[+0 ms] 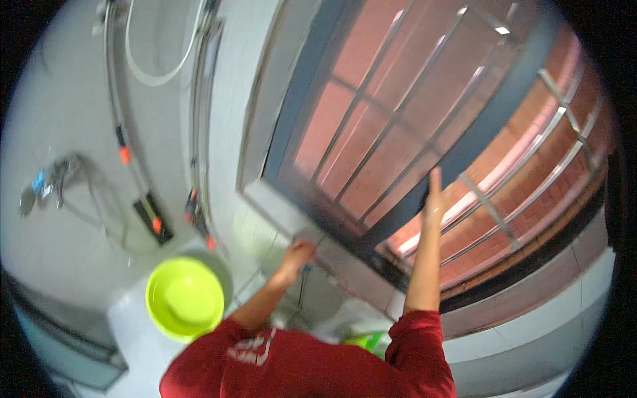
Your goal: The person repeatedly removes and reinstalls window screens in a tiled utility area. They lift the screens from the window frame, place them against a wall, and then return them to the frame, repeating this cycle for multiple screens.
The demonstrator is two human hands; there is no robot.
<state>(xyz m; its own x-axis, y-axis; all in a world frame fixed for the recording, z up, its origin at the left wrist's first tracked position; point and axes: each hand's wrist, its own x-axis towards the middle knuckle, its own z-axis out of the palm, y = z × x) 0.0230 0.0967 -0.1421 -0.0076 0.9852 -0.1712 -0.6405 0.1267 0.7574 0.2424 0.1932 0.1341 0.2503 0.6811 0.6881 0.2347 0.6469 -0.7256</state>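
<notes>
My right hand (434,199) is raised at the dark frame (458,156) of a window sash, its fingers stretched upward along the frame's edge. It appears to touch the frame, though blur hides the exact contact. My left hand (298,260) is closed low in front of the window sill (282,212). A small bluish bit shows beside that fist, too blurred to name. The window pane (378,113) lies ahead, with metal bars (415,60) and a reddish brick wall behind it. To the right of the sash, the bars and bricks show more sharply.
A lime-green basin (184,298) stands on a pale surface at the left. Long-handled cleaning tools (149,212) lean along the grey wall, near a looped white hose (156,79). Farther left hangs a shower-like fitting (60,182). A bright green item (368,341) shows beside my torso.
</notes>
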